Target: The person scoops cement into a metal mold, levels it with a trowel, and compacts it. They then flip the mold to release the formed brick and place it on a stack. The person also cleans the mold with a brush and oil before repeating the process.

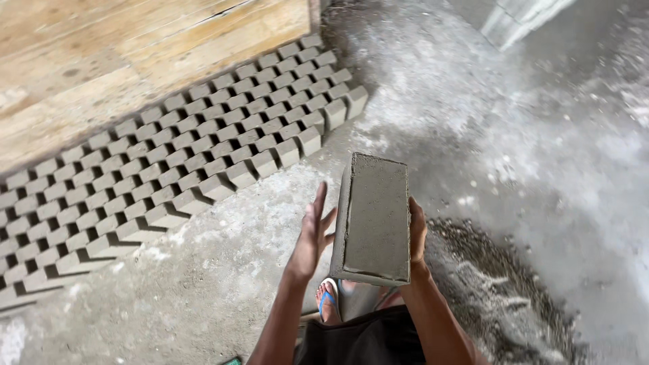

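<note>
- The block (375, 216), a grey rectangular concrete one, is held up in the air in front of the person, above the floor (223, 270). Its broad face is turned up to the camera and its long axis points away.
- Right hand (417, 233): it lies against the block's right side and carries it. Its grip is closed on that side, though most of the fingers are hidden behind the block.
- Left hand (312, 236): the palm is flat and the fingers spread, turned toward the block's left side. I cannot tell whether it touches the block or stands just off it.
- Step in hand, as I judge it: carrying a single block, with the weight mostly on the right hand.
- A safe further move would call for both palms pressed on opposite sides, and the block kept level, since its edges look crumbly.
- Rows of blocks (182, 162): many like blocks stand on the floor to the left in close diagonal lines with small gaps between them. They run along a wooden board (135, 54).
- The nearest row ends near the block's far end, with bare floor beside it.
- Loose pile (500, 297): dark gravelly mix lies on the floor at right, close to the person's right arm.
- Foot (328, 301): a foot in a blue sandal stands right below the block, so a slip would land on it.
- The floor is dusty, with pale patches.
</note>
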